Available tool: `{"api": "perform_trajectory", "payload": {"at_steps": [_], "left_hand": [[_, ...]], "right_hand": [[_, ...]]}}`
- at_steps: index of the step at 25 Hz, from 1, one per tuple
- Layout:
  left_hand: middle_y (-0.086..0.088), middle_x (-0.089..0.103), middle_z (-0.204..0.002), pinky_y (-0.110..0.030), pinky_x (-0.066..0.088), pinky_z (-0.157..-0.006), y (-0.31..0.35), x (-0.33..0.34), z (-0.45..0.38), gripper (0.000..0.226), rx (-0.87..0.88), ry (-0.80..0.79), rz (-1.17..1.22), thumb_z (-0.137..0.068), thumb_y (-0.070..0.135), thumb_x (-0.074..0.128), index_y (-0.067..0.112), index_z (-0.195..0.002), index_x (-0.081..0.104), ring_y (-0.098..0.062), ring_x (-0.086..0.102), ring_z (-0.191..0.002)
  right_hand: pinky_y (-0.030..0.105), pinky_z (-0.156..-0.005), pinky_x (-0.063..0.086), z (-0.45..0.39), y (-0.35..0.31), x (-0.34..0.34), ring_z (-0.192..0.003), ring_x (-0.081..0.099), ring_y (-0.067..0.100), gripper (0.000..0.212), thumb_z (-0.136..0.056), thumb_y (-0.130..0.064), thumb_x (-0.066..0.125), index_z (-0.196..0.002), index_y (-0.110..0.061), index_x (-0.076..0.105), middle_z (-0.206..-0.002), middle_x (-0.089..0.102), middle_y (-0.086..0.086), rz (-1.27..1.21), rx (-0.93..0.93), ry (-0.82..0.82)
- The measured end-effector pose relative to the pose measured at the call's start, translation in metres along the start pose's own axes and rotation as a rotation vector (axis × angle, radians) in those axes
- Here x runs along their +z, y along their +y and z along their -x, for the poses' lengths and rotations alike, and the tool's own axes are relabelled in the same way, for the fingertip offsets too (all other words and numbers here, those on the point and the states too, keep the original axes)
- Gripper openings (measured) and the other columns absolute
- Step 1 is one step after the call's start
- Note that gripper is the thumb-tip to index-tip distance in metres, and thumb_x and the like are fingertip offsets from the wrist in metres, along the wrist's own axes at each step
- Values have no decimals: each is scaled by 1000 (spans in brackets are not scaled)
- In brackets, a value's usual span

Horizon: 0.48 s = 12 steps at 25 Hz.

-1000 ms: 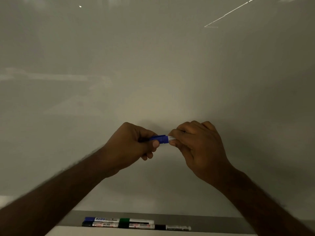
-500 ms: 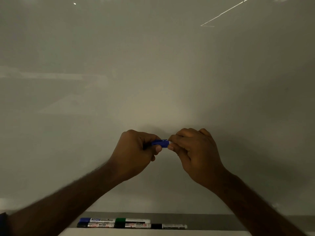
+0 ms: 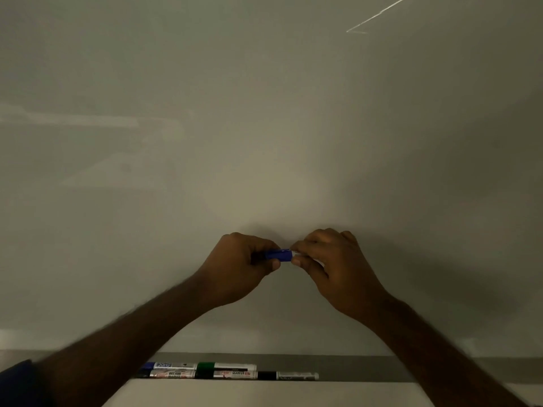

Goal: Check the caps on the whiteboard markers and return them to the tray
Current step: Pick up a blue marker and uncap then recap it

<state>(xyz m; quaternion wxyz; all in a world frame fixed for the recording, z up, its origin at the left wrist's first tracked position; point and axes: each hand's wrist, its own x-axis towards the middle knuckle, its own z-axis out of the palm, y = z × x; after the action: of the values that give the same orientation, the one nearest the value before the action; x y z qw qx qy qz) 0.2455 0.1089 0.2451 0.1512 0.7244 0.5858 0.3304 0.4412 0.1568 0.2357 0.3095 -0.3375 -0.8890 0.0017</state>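
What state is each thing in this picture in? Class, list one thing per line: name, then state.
Blue marker: held level in front of the whiteboard, blue cap on.
Left hand: grips the marker's cap end.
Right hand: pinches the marker's white barrel.
Markers in the tray: lying flat, caps on.
Tray: holds the lying markers.
Whiteboard: nothing written on it; only glare and reflections.

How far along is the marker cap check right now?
Several markers already lie in the tray. In hand: the left hand grips the blue cap while the right hand holds the barrel of that blue marker. Left: returning it to the tray.
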Motion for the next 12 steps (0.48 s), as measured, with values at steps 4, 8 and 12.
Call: {"api": "perform_trajectory", "payload": {"at_steps": [4,8,12], "left_hand": [[-1,70,-86,-35,55,-75,-23,20,2,22,-27,-71,9,-90,20,59,22,-109,68,-19,64,-77],[3,68,-90,-15,40,-66,-51,55,10,22,3,-51,-97,-87,20,63,23,-107,70,-10,57,-76],[0,73,-94,-18,44,-72,-86,104,28,21,-64,-48,-62,-80,18,70,22,-101,73,-9,60,-77]], "right_hand": [[34,-78,32,19,13,27,-93,53,18,27,-91,-23,47,-111,-17,64,-97,65,2,-46,33,-45],[31,-79,29,44,26,64,-97,54,21,24,-89,-10,57,-112,-14,65,-101,66,5,-99,103,-97],[33,-84,41,73,37,109,-97,59,25,22,-88,-10,59,-108,-12,68,-103,68,7,-158,205,-190]]}}
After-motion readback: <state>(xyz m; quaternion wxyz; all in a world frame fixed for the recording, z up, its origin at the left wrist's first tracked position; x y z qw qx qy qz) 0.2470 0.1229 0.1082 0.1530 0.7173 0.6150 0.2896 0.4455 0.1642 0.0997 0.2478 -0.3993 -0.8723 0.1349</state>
